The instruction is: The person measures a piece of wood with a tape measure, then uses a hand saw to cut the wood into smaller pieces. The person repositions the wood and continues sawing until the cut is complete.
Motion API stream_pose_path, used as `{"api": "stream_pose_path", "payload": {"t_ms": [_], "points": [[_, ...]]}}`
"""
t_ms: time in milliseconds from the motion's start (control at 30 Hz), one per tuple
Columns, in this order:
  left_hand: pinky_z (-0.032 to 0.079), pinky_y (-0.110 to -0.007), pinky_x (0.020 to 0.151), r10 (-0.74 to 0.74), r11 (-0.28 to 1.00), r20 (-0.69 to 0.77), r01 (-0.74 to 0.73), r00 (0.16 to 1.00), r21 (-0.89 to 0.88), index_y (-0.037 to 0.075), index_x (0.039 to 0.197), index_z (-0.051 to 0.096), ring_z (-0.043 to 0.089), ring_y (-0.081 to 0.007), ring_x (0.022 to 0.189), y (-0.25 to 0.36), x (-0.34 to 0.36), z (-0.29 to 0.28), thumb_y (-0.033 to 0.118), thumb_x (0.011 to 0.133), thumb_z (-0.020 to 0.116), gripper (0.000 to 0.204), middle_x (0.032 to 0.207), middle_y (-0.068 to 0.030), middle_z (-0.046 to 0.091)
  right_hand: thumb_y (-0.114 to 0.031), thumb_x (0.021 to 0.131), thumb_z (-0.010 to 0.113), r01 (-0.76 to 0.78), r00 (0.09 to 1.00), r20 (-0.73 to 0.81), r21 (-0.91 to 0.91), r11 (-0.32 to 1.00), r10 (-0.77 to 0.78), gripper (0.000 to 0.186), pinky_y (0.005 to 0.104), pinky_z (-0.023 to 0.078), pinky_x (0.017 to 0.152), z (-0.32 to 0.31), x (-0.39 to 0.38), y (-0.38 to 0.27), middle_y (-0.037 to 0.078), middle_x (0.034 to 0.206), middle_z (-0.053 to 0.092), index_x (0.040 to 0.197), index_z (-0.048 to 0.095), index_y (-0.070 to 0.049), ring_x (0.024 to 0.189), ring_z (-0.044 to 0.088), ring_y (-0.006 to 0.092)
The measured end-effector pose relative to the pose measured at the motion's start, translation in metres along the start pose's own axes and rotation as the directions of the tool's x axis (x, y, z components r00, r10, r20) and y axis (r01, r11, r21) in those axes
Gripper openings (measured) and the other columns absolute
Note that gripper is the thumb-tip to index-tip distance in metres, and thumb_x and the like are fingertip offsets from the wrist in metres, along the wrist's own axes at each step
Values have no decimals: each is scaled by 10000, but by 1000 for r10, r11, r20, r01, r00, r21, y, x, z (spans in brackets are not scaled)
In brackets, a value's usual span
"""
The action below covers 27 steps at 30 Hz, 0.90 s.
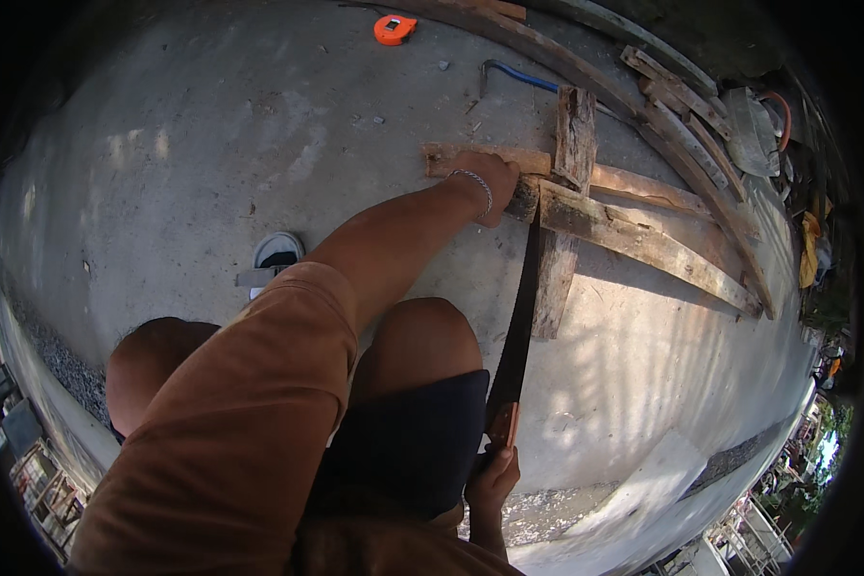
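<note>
Weathered grey-brown wooden planks (634,235) lie crossed on a pale concrete floor (211,144), one short upright board (562,211) laid over two long ones that run off to the right. The person's left hand (494,182), with a thin silver bracelet (477,187) at the wrist, presses down flat on the end of the nearer long plank, just beside where the boards cross; its fingers are spread over the wood rather than curled round it. The right hand (492,480) is low in the picture, clenched around the orange-brown wooden handle (504,422) of a long dark-bladed hand saw (518,326). The saw's blade runs up from that handle to the planks, its far end meeting the wood just beside the left hand. The person crouches, in an orange-brown shirt and dark shorts, both knees bent, with a white and dark sandal (276,252) on the floor to the left. An orange tape measure (394,29) lies well apart at the top of the floor, and a blue-handled bar (518,75) rests near the stacked timber at the upper right.
</note>
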<state>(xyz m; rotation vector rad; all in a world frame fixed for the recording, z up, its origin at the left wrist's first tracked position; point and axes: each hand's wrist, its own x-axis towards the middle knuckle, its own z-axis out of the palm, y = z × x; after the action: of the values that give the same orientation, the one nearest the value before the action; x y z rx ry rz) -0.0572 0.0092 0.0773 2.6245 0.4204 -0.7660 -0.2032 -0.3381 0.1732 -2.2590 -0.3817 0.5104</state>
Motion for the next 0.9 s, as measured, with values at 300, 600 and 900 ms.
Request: {"api": "stream_pose_path", "payload": {"t_ms": [300, 600, 900], "points": [[573, -425, 983, 64, 998, 27, -63, 998, -9, -12, 1298, 555, 675, -337, 1198, -1, -7, -7, 237, 795, 798, 612, 1263, -230, 673, -428, 1126, 402, 0, 1000, -31, 83, 997, 3, 582, 446, 467, 579, 58, 131, 17, 197, 670, 621, 927, 638, 65, 570, 594, 321], [575, -418, 968, -9, 1000, -7, 10, 1000, 13, -1, 1314, 552, 675, -332, 1192, 2, 2, 4, 253, 790, 808, 636, 1287, -225, 662, -380, 1125, 427, -7, 998, -55, 78, 997, 11, 517, 422, 479, 571, 51, 114, 22, 168, 650, 626, 953, 641, 58, 580, 627, 294], [579, -414, 964, 9, 1000, 18, -10, 1000, 27, -8, 1313, 552, 685, -333, 1175, 1, -6, -8, 204, 783, 794, 621, 1248, -220, 677, -465, 1119, 364, -2, 999, -44, -14, 1000, 1, 630, 383, 540, 645, 15, 8, 27, 220, 754, 690, 1002, 673, 71, 689, 704, 266]]}}
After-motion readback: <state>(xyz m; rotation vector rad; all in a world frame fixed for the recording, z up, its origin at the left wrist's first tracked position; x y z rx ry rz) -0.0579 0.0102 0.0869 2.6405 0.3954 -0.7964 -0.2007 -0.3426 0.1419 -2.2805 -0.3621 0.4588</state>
